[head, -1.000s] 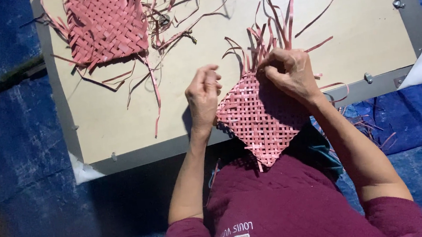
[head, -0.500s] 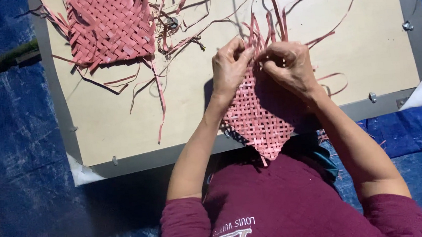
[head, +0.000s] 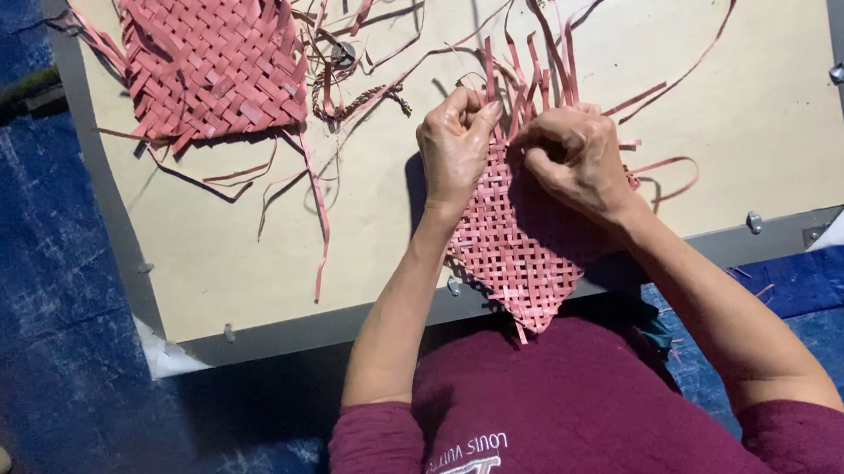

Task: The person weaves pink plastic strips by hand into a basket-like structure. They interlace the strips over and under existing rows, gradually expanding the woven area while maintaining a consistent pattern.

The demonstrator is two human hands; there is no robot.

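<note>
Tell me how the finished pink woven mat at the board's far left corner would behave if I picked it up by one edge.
The pink woven mat would probably bend rather than stay rigid, being flat thin strips. It is likely light for its size. Its loose strip ends trail unwoven, so they may snag or dangle.

Far left above the grip I see a finished woven mat (head: pixel 210 58); loose pink strips (head: pixel 366 31) lie between, on the tan worktop (head: pixel 756 140).
</note>
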